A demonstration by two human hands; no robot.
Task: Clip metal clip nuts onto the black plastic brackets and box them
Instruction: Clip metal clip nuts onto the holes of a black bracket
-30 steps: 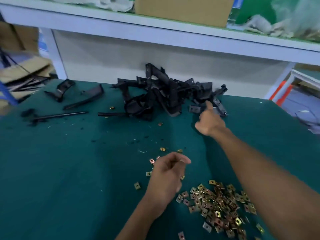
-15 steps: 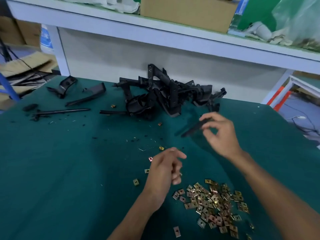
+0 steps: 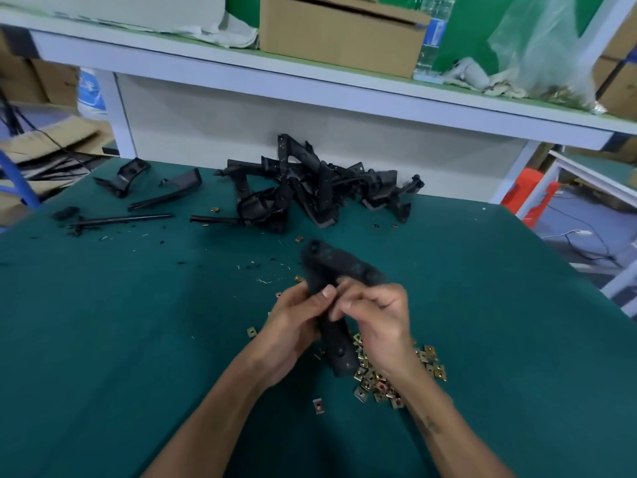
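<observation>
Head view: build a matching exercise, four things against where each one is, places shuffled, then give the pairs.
Things:
1. held bracket
2. clip nut pile
3. bracket heap
4. cardboard box

Places:
A. on the shelf above the table
B. at the table's far edge
C. on the table under the right wrist
D. gripped in both hands

Pairs: 1-D, 2-C, 3-B, 4-A

Black plastic bracket (image 3: 336, 346), brass-gold clip nuts (image 3: 375, 381), dark green table (image 3: 138, 339), brown cardboard box (image 3: 339, 32), white shelf (image 3: 310, 88)

Bare forearms, no sleeves, small forearm mark (image 3: 429, 424)
</observation>
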